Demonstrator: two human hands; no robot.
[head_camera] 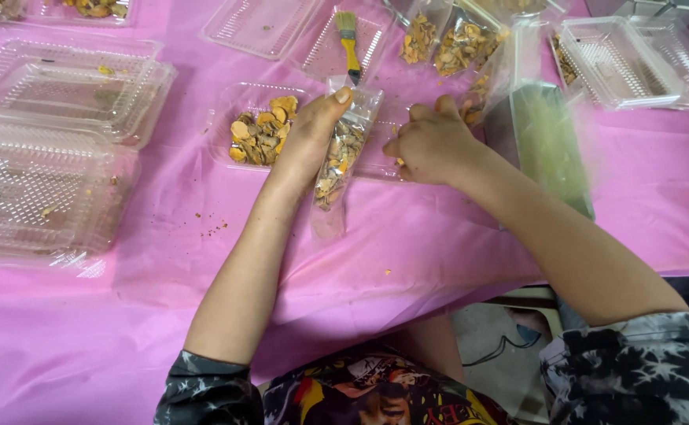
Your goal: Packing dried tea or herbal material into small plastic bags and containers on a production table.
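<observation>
the left hand (307, 142) pinches a clear pouch of dried slices (340, 157) upright, just beside the curled right hand (431, 145).

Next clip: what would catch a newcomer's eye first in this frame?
The bright pink plastic table cover fills the view. At centre the left hand holds a narrow clear plastic bag of tan dried slices upright, while the right hand rests closed beside it. Just behind lies a clear plastic tray of yellow-orange dried slices, with a yellow-handled brush farther back and stacked empty clear plastic clamshell boxes at left.
</observation>
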